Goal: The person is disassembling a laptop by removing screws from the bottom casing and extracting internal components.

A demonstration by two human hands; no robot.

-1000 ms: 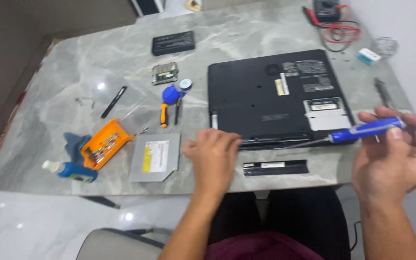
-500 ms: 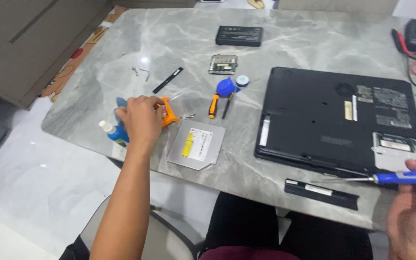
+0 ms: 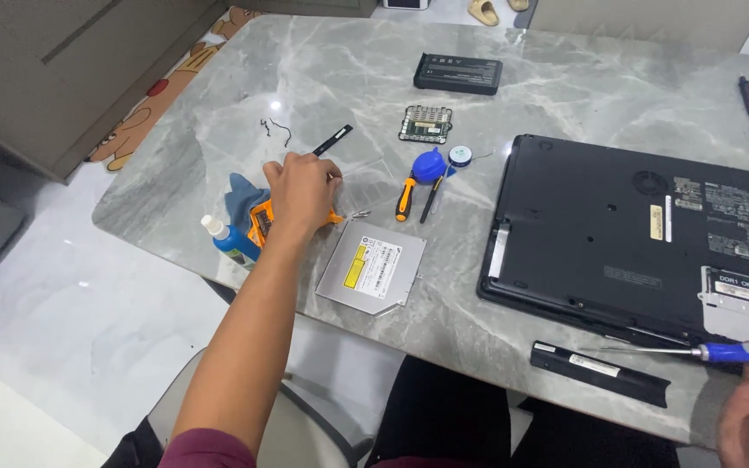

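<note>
Counting 2 screwdrivers (image 3: 404, 198), 1 laptop (image 3: 635, 234), 1 drive (image 3: 372, 267).

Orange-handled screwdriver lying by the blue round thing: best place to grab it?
Take the orange-handled screwdriver by its thick orange and black handle, coming from above with fingers across its width. It lies flat on the table, handle end towards the person, and the optical drive sits just beyond that end.
</note>
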